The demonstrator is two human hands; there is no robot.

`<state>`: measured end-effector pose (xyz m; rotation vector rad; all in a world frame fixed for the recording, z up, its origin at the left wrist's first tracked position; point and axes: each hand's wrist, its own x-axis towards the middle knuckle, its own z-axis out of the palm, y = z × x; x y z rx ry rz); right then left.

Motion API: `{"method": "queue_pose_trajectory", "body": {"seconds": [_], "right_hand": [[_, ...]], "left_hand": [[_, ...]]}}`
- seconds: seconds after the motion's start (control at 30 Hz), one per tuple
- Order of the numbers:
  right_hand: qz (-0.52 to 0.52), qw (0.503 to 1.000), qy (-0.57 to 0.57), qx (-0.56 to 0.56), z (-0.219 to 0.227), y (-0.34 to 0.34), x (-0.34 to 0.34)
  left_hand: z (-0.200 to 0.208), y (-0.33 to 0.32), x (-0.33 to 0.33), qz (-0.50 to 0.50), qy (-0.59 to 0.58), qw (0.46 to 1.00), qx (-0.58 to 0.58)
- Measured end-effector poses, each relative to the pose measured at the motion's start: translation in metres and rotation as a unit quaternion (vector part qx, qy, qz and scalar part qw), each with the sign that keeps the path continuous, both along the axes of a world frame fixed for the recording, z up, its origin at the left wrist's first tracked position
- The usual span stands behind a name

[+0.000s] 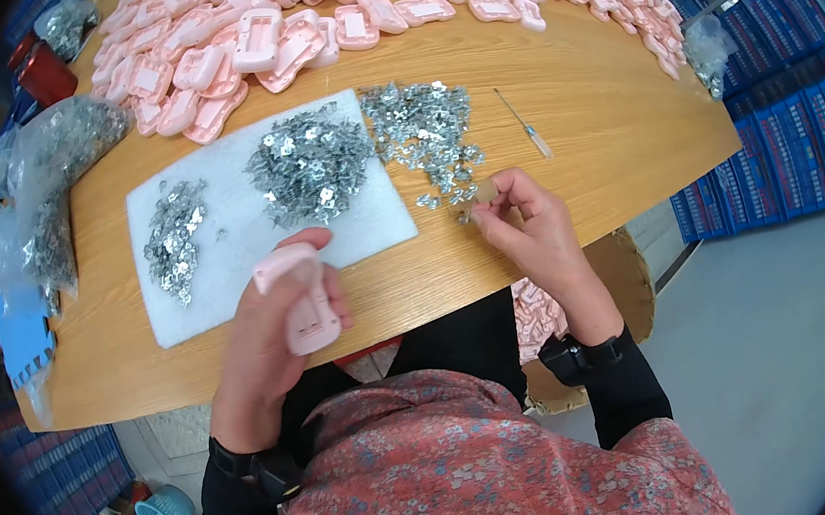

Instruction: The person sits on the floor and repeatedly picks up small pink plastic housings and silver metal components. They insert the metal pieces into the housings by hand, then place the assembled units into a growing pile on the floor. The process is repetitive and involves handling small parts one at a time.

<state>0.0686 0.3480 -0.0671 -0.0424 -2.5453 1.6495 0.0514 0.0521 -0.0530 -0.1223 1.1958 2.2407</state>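
- I've left hand (264,328) gripping shell (312,318).
- Right hand (534,220), metal bits (424,131) at its ten o'clock; whether it's gripping, I can't tell.
- Seemingly picking; next needs one bit.

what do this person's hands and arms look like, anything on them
Both the left hand and right hand are bare, without gloves. Each wrist wears a black strap with a chunky dark module: a left wristband and a right wristband. Behind them come plain black fabric sleeves, meeting red floral-patterned cloth. No cables are visible.
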Motion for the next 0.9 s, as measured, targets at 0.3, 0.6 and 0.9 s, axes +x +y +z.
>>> {"method": "queue_pose_trajectory", "body": {"seconds": [0.3, 0.6, 0.9], "right_hand": [[0.211, 0.974, -0.040, 0.073, 0.059, -0.040, -0.009], [0.214, 0.964, -0.123, -0.104, 0.058, -0.047, -0.029], [0.090, 0.977, -0.002, -0.193, 0.016, -0.089, -0.005]], "left_hand": [[0.024, 0.042, -0.007, -0.064, 0.203, 0.964, -0.160], [0.010, 0.037, -0.013, -0.014, 0.141, 0.980, -0.138], [-0.001, 0.041, -0.013, 0.068, -0.015, 0.995, 0.077]]}}
